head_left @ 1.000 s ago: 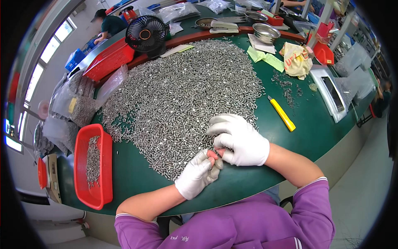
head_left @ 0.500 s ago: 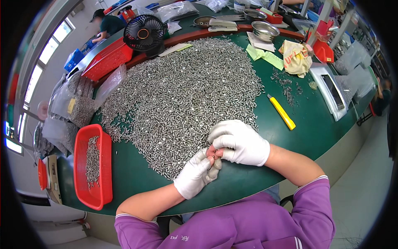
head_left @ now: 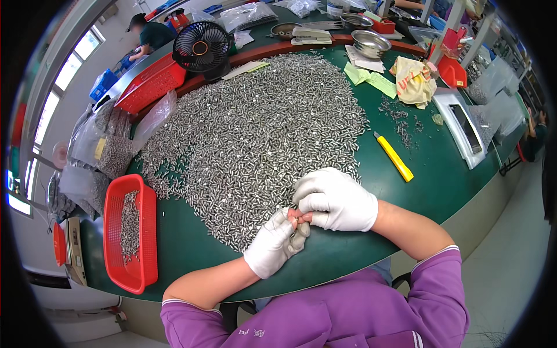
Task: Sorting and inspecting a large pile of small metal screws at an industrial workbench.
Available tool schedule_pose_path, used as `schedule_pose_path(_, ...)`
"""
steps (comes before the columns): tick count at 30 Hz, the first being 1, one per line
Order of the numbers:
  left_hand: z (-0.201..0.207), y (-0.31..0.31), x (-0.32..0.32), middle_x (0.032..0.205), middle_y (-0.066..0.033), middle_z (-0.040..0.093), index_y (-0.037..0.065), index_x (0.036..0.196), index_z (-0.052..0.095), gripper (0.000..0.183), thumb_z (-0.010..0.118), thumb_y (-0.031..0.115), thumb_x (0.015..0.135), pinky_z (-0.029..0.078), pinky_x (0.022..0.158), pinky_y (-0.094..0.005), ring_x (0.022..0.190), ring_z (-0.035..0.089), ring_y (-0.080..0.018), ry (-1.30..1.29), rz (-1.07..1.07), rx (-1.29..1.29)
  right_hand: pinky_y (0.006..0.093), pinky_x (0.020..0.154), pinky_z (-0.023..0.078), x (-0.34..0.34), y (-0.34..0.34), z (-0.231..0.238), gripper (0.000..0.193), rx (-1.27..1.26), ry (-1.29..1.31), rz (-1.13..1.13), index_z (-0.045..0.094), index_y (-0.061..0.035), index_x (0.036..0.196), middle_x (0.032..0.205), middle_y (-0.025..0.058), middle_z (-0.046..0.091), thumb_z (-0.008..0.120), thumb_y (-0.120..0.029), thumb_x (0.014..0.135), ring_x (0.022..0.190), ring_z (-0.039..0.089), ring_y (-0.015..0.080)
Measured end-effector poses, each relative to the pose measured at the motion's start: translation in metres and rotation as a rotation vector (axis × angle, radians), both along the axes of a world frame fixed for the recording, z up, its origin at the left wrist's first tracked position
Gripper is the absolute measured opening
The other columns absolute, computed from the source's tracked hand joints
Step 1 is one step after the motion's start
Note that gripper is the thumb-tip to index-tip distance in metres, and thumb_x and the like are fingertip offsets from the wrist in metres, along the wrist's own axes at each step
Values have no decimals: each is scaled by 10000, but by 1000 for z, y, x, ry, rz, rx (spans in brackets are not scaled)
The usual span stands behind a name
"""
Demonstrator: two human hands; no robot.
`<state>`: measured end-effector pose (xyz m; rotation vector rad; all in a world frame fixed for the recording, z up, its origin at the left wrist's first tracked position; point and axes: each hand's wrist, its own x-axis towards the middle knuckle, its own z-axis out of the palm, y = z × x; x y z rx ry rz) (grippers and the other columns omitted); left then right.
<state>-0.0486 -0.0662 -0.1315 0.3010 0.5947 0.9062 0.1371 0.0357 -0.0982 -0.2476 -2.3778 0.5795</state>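
Observation:
A wide heap of small shiny metal pins point(head_left: 261, 127) covers the middle of the green table. At its near edge my two hands meet, both in white gloves with bare fingertips. My left hand point(head_left: 277, 242) is closed, thumb and fingers pinched together. My right hand point(head_left: 336, 200) is closed too, its fingertips touching those of the left. Whatever sits between the fingertips is too small and too covered to make out. To the left stands a long red plastic basket point(head_left: 149, 243) with a small pile of similar metal pieces inside.
A yellow utility knife point(head_left: 394, 156) lies right of the heap, near scattered dark bits point(head_left: 402, 123). Behind stand a black fan point(head_left: 201, 47), a steel bowl point(head_left: 371, 42) and a crumpled yellow cloth point(head_left: 414, 81). Bags of parts point(head_left: 113, 152) line the left edge. A co-worker point(head_left: 152, 33) sits far left.
My right hand's fingers have shifted very slightly, and the fingertips of both hands have turned a little against each other. The heap and basket look the same.

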Motion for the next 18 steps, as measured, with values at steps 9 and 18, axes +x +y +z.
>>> schedule_pose_path(9,2,-1,0,920,38,621,143,1080,576,191,594,259,929,430,684,-201,794,559,-49,40,-34,25,399,718,488,-1,-2,1,185,-65,29,27,585,-96,829,878,58,602,721,-165,724,875,604,278)
schedule_pose_path(18,2,1,0,1016,62,608,136,1082,579,223,607,286,919,445,695,-201,860,570,-51,-6,1,-32,392,749,500,-1,1,-8,169,-225,-30,41,582,-73,824,880,71,605,711,-130,732,865,603,286)
